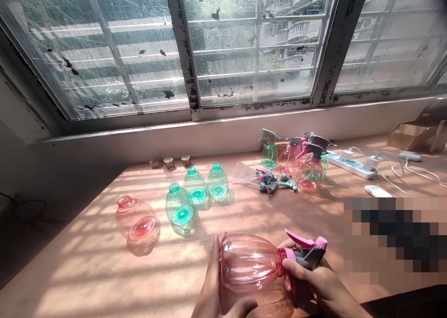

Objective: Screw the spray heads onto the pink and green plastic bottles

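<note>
I hold a pink see-through spray bottle (pixel 249 264) on its side, low in the middle of the view. My left hand (pixel 214 285) is wrapped round its base. My right hand (pixel 314 280) grips the pink and grey trigger head (pixel 307 250) at the bottle's neck. An open pink bottle (pixel 137 221) without a head lies to the left on the wooden table (pixel 87 262). Three open green bottles (pixel 195 194) stand beyond my hands.
Several finished spray bottles (pixel 300 162) stand at the back right, with loose trigger heads (pixel 274 180) in front of them. A white power strip (pixel 351 164) with cables and a white remote (pixel 377 191) lie farther right. Small baskets (pixel 169 162) sit by the wall under the window.
</note>
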`<act>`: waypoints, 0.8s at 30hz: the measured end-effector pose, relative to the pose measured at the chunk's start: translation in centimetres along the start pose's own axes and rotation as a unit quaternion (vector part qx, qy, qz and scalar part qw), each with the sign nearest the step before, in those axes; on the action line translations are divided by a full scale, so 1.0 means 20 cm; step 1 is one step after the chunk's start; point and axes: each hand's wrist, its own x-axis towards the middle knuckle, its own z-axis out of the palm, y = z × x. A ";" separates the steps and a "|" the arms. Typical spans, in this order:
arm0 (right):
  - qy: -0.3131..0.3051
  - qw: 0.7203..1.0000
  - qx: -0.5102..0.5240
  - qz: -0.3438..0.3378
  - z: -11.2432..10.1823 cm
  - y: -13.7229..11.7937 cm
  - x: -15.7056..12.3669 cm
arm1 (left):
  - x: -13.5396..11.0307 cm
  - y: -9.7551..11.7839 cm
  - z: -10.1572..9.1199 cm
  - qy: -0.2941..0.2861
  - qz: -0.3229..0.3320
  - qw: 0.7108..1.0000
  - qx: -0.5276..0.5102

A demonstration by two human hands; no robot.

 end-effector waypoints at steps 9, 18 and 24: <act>-0.004 0.999 -0.011 -0.031 0.00 0.00 0.03 | 0.03 0.07 0.01 0.020 -0.014 0.999 0.020; 0.004 0.999 -0.007 -0.032 0.00 0.01 0.02 | 0.00 0.04 0.00 0.013 -0.026 1.000 0.004; 0.008 0.999 0.020 -0.029 0.02 0.00 0.02 | 0.03 0.04 0.03 0.022 -0.002 1.000 0.005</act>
